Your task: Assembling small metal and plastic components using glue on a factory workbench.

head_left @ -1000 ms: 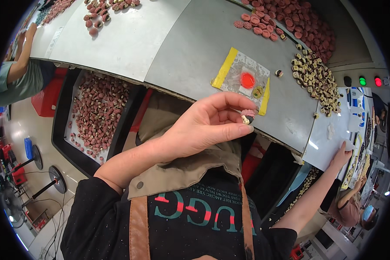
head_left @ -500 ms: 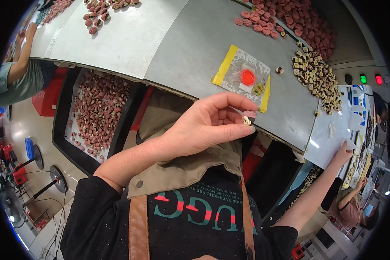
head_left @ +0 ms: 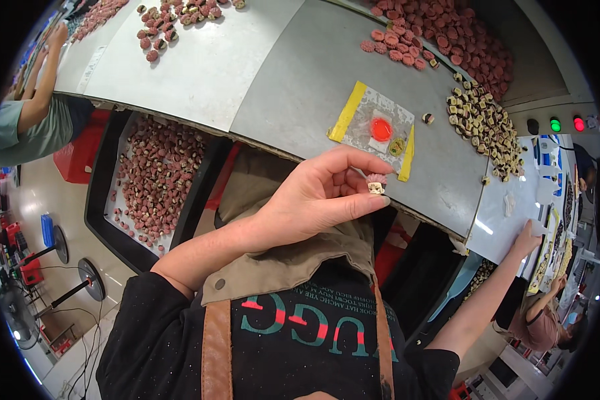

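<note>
Small pink-and-cream part [head_left: 376, 184], pinched between thumb and fingertips of the left hand [head_left: 316, 200], centre of the frame, held above the near edge of the grey desk [head_left: 293, 87]. Left grip: closed on the part, the other fingers curled. Right hand [head_left: 528, 235]: right of the frame, arm stretched out, resting on a white sheet [head_left: 506, 213]; whether its grip has hold of anything cannot be told. Desk, upper centre: clear pad with yellow edges [head_left: 373, 130] bearing a red disc [head_left: 381, 129]. Upper right: heap of pink parts [head_left: 446, 40], cluster of cream-and-dark parts [head_left: 483, 127]. Left: black tray of pink parts [head_left: 154, 177]. Far left: another person's arm [head_left: 40, 100].
</note>
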Demonstrator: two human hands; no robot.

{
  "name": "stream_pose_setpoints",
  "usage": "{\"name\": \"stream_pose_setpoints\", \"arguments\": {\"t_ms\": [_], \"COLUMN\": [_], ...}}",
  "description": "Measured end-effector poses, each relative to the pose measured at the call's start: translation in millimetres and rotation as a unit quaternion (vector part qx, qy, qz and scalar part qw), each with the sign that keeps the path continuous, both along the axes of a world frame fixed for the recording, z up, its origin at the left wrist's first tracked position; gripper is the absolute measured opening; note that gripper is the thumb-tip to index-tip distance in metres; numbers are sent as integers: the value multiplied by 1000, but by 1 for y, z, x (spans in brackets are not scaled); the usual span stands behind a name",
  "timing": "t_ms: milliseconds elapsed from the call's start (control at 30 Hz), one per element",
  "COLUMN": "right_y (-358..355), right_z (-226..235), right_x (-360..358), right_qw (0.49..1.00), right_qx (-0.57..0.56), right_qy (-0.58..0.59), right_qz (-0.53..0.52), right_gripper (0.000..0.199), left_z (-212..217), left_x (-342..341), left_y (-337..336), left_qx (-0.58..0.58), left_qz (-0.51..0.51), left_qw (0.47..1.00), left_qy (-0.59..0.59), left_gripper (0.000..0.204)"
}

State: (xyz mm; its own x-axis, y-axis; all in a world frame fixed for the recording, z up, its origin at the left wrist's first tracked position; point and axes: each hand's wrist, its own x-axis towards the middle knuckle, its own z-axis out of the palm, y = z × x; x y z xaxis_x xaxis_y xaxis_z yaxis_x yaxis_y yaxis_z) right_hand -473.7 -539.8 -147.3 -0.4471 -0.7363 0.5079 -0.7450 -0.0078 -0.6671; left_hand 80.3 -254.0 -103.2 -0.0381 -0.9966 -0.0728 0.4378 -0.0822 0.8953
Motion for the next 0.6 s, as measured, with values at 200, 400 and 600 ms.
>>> {"name": "stream_pose_setpoints", "arguments": {"t_ms": [200,400,600], "right_y": [18,26,36], "right_z": [-12,11,26], "right_x": [-4,19,-6], "right_qw": [917,689,599], "right_qx": [80,138,38], "right_qy": [392,698,736], "right_qz": [-9,-140,-312], "right_gripper": [26,29,35], "left_z": [6,11,0], "left_x": [-12,3,16], "left_y": [9,40,40], "left_qx": [-48,-102,-83], "left_qz": [28,45,31], "left_qw": [990,994,994], "left_qy": [-126,9,66], "left_gripper": [24,26,32]}}
